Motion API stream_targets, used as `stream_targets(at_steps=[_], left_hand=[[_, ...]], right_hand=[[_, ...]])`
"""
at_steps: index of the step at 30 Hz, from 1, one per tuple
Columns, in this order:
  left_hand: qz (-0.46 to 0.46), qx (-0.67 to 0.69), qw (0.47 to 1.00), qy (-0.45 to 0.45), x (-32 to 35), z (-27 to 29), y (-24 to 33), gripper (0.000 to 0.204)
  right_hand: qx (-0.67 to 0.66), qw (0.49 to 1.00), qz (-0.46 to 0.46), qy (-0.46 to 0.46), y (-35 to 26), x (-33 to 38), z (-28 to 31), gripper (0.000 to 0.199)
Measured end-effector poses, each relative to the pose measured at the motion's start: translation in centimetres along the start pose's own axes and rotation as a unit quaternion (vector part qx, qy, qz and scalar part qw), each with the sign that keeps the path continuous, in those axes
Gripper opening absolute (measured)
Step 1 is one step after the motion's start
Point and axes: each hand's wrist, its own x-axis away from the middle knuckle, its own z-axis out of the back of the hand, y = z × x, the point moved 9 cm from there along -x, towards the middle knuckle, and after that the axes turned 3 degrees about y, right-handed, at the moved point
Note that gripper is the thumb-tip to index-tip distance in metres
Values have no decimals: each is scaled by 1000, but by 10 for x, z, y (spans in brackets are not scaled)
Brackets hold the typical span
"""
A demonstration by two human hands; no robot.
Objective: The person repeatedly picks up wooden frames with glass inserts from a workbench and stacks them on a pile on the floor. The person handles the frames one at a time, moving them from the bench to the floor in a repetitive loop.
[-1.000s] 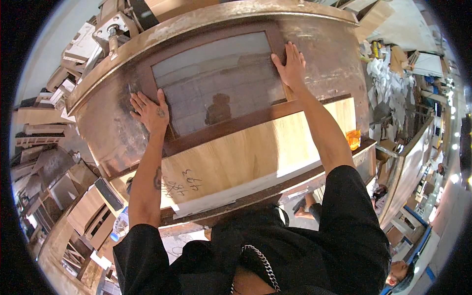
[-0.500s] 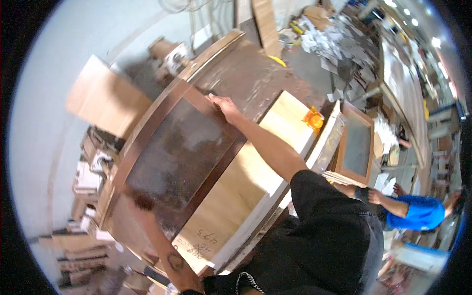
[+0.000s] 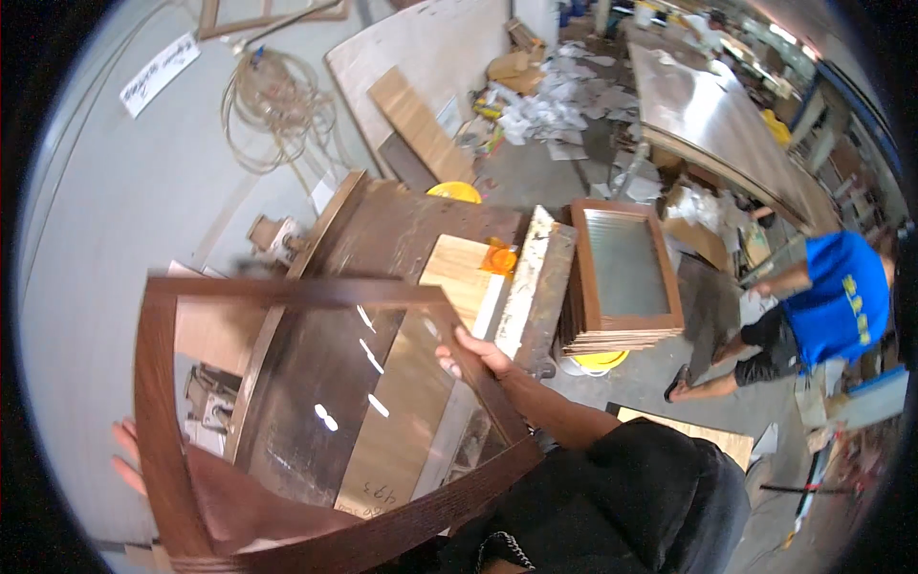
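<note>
A glass panel in a dark brown wooden frame (image 3: 335, 536) is raised and tilted in front of me, above the workbench. My right hand (image 3: 473, 356) grips its right-hand rail, with fingers seen through the glass and around the wood. My left forearm passes behind the glass. My left hand (image 3: 129, 457) is partly hidden by the left rail, its fingers stretched out and apart beyond the edge. Whether its palm bears on the wood is hidden. Under the panel lies a pale wooden board (image 3: 459, 263) with handwriting on it.
The brown workbench (image 3: 402, 215) holds an orange tape roll (image 3: 499, 258). Similar framed panels (image 3: 626, 273) are stacked to the right. A person in a blue shirt (image 3: 837, 297) stands farther right. Behind are a yellow-rimmed bucket (image 3: 454, 192), leaning boards, scattered paper and a long table (image 3: 708, 105).
The framed panel has come up off the bench and tilted toward me. My left hand is now behind its left rail, my right on the right rail. The view has shifted.
</note>
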Motion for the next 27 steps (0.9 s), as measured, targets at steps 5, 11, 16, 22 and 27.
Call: stream_targets(at_steps=[5, 11, 16, 22, 27], left_hand=[[193, -11, 981, -9, 154, -157, -106, 87], [343, 57, 905, -246, 211, -216, -115, 87], [527, 244, 704, -410, 281, -254, -155, 86], [685, 110, 400, -599, 567, -331, -139, 72], [444, -159, 448, -759, 814, -250, -176, 43]], right_hand=[[-185, 955, 230, 24, -69, 129, 0, 45], [-261, 868, 400, -137, -59, 298, 47, 76], [-203, 814, 520, -161, -11, 516, 119, 96], [25, 693, 489, 529, 117, 707, 244, 66], [-78, 399, 325, 854, 337, 810, 330, 54]])
